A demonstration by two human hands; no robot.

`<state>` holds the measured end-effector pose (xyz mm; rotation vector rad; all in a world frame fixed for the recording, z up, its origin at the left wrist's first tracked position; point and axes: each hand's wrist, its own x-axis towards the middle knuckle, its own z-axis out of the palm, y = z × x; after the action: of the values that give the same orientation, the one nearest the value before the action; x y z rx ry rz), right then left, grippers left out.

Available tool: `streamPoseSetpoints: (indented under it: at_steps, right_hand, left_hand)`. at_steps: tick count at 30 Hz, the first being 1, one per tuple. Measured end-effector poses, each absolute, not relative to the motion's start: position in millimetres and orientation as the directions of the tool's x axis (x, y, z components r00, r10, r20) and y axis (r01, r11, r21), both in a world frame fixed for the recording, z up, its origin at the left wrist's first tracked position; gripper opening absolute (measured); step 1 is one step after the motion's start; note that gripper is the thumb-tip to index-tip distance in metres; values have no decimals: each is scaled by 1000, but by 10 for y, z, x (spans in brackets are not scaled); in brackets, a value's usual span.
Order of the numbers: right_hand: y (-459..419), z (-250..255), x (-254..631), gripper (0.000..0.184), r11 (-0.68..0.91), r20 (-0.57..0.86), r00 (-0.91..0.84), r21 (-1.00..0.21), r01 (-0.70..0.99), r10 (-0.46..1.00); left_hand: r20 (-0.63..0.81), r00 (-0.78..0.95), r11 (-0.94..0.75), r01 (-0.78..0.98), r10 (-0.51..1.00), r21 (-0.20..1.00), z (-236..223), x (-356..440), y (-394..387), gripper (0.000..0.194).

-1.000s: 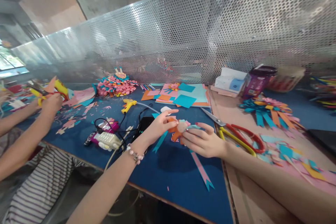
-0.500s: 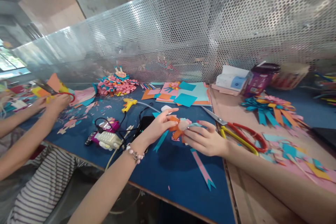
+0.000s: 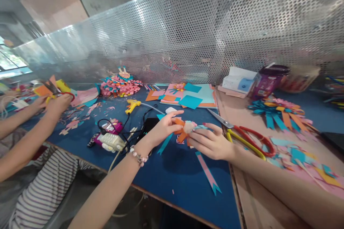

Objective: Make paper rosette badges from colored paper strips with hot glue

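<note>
Between my hands, above the blue table, is a small paper flower (image 3: 182, 136) with orange petals and a pale round centre. My left hand (image 3: 163, 127), with a beaded bracelet at the wrist, pinches an orange petal between thumb and fingers. On the other side my right hand (image 3: 211, 141) is closed round the flower's edge and a light blue strip; its fingers partly cover them. Blue ribbon-like strips (image 3: 165, 145) show below my left hand. A pink and blue strip (image 3: 208, 173) with a notched end lies on the table just below my right hand.
Red-handled scissors (image 3: 252, 137) and a yellow-handled tool lie right of my hands. A yellow glue gun (image 3: 132, 106), a power strip (image 3: 113, 142) and cords are to the left. Paper sheets (image 3: 208, 94) lie behind. At far left a co-worker's hands (image 3: 57, 105) hold scissors and paper.
My hands and the flower stay almost in place. At far left, the co-worker's hands and the scissors with coloured paper have shifted slightly.
</note>
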<state>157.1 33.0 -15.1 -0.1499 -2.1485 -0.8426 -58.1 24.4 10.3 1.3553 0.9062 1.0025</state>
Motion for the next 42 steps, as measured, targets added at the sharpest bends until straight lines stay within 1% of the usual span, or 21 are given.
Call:
streamPoseSetpoints:
  at_steps: [5, 9, 16, 23, 28, 33, 36, 42]
  right_hand:
    - [325, -154, 1563, 12, 764, 725, -671, 520, 382, -158]
    - [323, -151, 1560, 11, 771, 729, -664, 516, 374, -166]
    - [327, -150, 1557, 14, 769, 724, -668, 522, 369, -171]
    - [323, -166, 1561, 13, 759, 714, -681, 531, 376, -162]
    - [326, -170, 1573, 13, 757, 719, -676, 529, 384, -159]
    - [320, -148, 1568, 16, 769, 707, -687, 530, 358, -168]
    - [313, -132, 1562, 17, 764, 697, -695, 543, 348, -179]
    - [305, -118, 1551, 18, 761, 687, -700, 555, 336, -192]
  left_hand:
    - [54, 343, -53, -14, 938, 999, 123, -591, 233, 61]
    - [49, 323, -41, -32, 945, 999, 112, -574, 236, 55]
    - [60, 325, -46, -49, 944, 998, 81, -549, 244, 51]
    - [74, 316, -68, -29, 946, 997, 82, -528, 238, 52]
    - [54, 312, -23, -103, 948, 994, 103, -510, 223, 47]
    - [53, 306, -38, -55, 950, 998, 115, -507, 223, 53]
    - [59, 283, -55, -22, 957, 998, 113, -508, 232, 52]
    - [91, 251, -81, -51, 964, 995, 68, -512, 252, 55]
